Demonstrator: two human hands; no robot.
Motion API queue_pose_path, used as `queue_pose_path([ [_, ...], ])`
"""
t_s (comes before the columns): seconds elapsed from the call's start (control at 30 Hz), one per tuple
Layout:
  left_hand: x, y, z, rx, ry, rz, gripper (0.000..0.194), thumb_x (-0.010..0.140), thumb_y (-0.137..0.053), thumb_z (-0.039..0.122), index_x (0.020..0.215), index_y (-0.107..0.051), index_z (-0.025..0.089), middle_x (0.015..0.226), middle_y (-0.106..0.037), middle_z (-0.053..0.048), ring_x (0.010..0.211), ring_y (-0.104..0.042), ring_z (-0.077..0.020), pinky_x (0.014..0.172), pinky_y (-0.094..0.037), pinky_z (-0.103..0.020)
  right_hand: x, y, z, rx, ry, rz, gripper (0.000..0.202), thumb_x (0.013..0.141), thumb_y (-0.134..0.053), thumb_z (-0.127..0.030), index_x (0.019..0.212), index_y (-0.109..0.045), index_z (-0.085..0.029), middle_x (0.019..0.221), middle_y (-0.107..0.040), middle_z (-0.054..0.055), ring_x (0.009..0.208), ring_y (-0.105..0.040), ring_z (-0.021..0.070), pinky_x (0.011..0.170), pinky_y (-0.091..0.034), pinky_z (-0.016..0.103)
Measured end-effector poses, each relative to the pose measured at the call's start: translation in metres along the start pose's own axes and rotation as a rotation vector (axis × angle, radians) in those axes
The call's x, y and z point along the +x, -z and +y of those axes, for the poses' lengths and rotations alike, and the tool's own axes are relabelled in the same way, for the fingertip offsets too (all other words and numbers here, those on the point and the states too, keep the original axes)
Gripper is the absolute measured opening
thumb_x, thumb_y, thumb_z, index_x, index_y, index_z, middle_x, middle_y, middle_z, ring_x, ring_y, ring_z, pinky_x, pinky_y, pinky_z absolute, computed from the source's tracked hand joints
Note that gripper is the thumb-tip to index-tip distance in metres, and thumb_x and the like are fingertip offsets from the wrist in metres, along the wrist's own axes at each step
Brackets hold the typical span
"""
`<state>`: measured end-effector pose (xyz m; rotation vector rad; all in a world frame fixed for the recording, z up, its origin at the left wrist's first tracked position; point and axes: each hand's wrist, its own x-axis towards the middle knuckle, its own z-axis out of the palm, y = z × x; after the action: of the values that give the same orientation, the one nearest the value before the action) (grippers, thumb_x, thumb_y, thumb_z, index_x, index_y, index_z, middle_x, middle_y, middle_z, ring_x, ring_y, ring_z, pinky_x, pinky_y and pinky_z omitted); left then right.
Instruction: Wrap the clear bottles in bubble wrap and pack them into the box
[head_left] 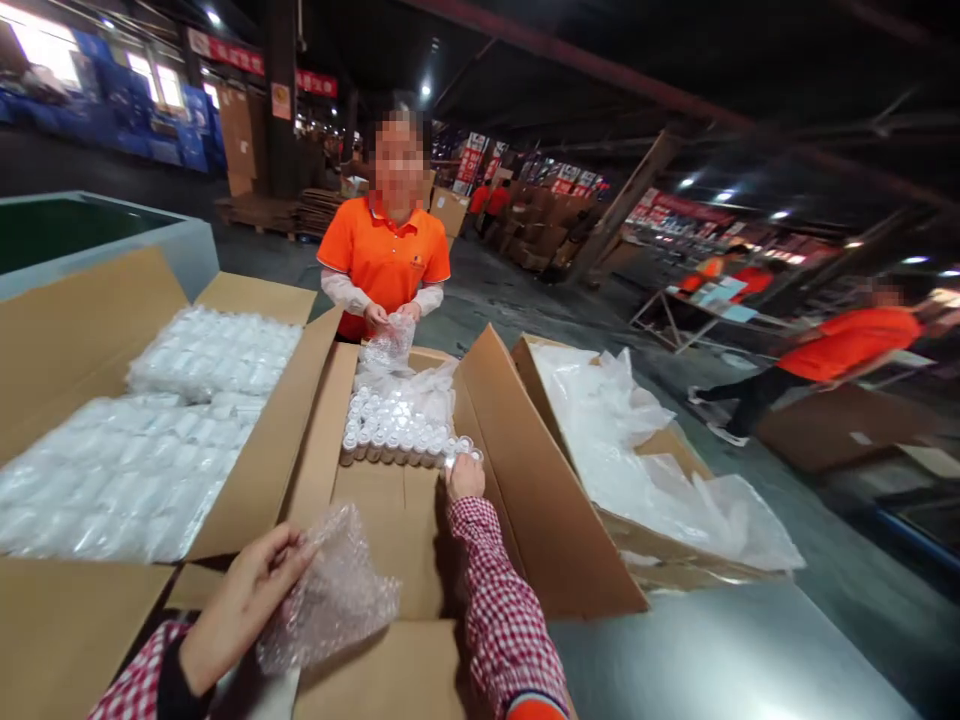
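My left hand (pixel 251 590) pinches the edge of a clear bubble wrap bag (pixel 337 600), which hangs over the near end of an open cardboard box (pixel 386 500). My right hand (pixel 466 475) reaches into that box, its fingers closed around a small white bottle (pixel 452 460) at the right end of the front row. Packed rows of white-topped bottles (pixel 390 430) stand upright in the far half of the box. Loose clear plastic (pixel 431 385) lies over their far side.
Across the box, a person in an orange shirt (pixel 386 260) holds bubble wrap (pixel 390 335) in both hands. A carton (pixel 255 460) on the left holds wrapped white packs (pixel 127 470). On the right, another carton (pixel 559 410) holds plastic bags (pixel 600 430), beside a metal tabletop (pixel 720 650).
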<state>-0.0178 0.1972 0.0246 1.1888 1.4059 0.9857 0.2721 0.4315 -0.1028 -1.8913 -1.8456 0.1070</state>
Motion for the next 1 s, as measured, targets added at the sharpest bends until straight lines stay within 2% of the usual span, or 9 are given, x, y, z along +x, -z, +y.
queue_pose_path([
  [0.07, 0.001, -0.001, -0.001, -0.003, -0.021, 0.012, 0.035, 0.083, -0.047, 0.053, 0.074, -0.052, 0.019, 0.065, -0.043, 0.004, 0.06, -0.043, -0.0129, 0.055, -0.036, -0.021, -0.009, 0.008, -0.009, 0.175, -0.034, 0.049, 0.032, 0.075, -0.052, -0.022, 0.103, -0.057, -0.008, 0.1, -0.064, 0.019, 0.095, -0.059, 0.0279, 0.084, -0.045, 0.042],
  [0.13, 0.002, -0.003, -0.002, 0.003, -0.04, -0.002, 0.035, 0.084, -0.045, 0.052, 0.078, -0.052, 0.019, 0.067, -0.046, 0.003, 0.063, -0.045, -0.0136, 0.058, -0.037, -0.022, -0.023, 0.032, -0.026, 0.345, -0.043, 0.097, 0.04, 0.079, -0.049, -0.032, 0.111, -0.053, -0.009, 0.103, -0.064, 0.016, 0.091, -0.061, 0.0243, 0.079, -0.049, 0.039],
  [0.23, 0.005, -0.007, 0.001, 0.02, -0.081, -0.016, 0.034, 0.086, -0.043, 0.05, 0.079, -0.052, 0.018, 0.068, -0.048, 0.003, 0.064, -0.048, -0.0143, 0.06, -0.038, -0.023, -0.059, 0.09, -0.063, 0.642, 0.035, 0.173, 0.044, 0.083, -0.048, -0.04, 0.12, -0.047, -0.015, 0.114, -0.061, 0.012, 0.096, -0.062, 0.02, 0.082, -0.051, 0.035],
  [0.27, 0.005, -0.009, 0.002, 0.032, -0.1, -0.011, 0.034, 0.086, -0.042, 0.049, 0.078, -0.052, 0.018, 0.067, -0.049, 0.003, 0.063, -0.049, -0.0144, 0.059, -0.038, -0.023, -0.075, 0.112, -0.077, 0.904, 0.102, 0.2, 0.043, 0.08, -0.058, -0.037, 0.117, -0.051, -0.016, 0.114, -0.061, 0.012, 0.1, -0.061, 0.0221, 0.086, -0.05, 0.037],
  [0.37, 0.002, -0.013, 0.007, 0.077, -0.18, 0.037, 0.031, 0.088, -0.041, 0.045, 0.078, -0.053, 0.019, 0.068, -0.054, 0.001, 0.064, -0.051, -0.0157, 0.06, -0.039, -0.024, -0.119, 0.166, -0.116, 1.205, 0.366, -0.007, 0.038, 0.079, -0.063, -0.023, 0.116, -0.055, -0.022, 0.112, -0.064, 0.01, 0.101, -0.062, 0.0234, 0.087, -0.05, 0.04],
  [0.47, -0.008, -0.015, 0.009, 0.133, -0.247, 0.115, 0.027, 0.088, -0.042, 0.041, 0.08, -0.056, 0.019, 0.075, -0.061, -0.002, 0.07, -0.056, -0.0184, 0.065, -0.041, -0.027, -0.147, 0.195, -0.136, 1.053, 0.609, -0.201, 0.042, 0.08, -0.06, -0.015, 0.121, -0.055, -0.025, 0.113, -0.064, 0.009, 0.103, -0.06, 0.0246, 0.089, -0.049, 0.042],
  [0.6, -0.031, -0.015, 0.01, 0.183, -0.252, 0.222, 0.025, 0.087, -0.043, 0.04, 0.073, -0.053, 0.021, 0.064, -0.057, 0.001, 0.064, -0.057, -0.0183, 0.063, -0.04, -0.027, -0.165, 0.208, -0.145, 0.754, 0.826, -0.357, 0.045, 0.084, -0.056, -0.015, 0.128, -0.049, -0.023, 0.117, -0.062, 0.009, 0.106, -0.059, 0.023, 0.091, -0.048, 0.039],
  [0.83, -0.088, -0.015, 0.037, 0.13, -0.246, 0.129, 0.03, 0.089, -0.037, 0.042, 0.071, -0.048, 0.021, 0.053, -0.046, 0.008, 0.038, -0.047, -0.01, 0.046, -0.036, -0.022, -0.208, 0.194, -0.169, 0.405, 1.123, -0.432, 0.028, 0.091, -0.042, -0.018, 0.116, -0.054, -0.017, 0.107, -0.065, 0.011, 0.098, -0.061, 0.0205, 0.086, -0.051, 0.035],
  [1.0, -0.124, -0.012, 0.046, 0.06, -0.27, 0.106, 0.027, 0.087, -0.042, 0.043, 0.075, -0.051, 0.02, 0.05, -0.048, 0.008, 0.036, -0.049, -0.0096, 0.041, -0.036, -0.02, -0.245, 0.19, -0.175, 0.194, 1.072, -0.369, 0.023, 0.088, -0.042, -0.014, 0.101, -0.062, -0.012, 0.111, -0.062, 0.016, 0.086, -0.063, 0.0208, 0.075, -0.054, 0.033],
])
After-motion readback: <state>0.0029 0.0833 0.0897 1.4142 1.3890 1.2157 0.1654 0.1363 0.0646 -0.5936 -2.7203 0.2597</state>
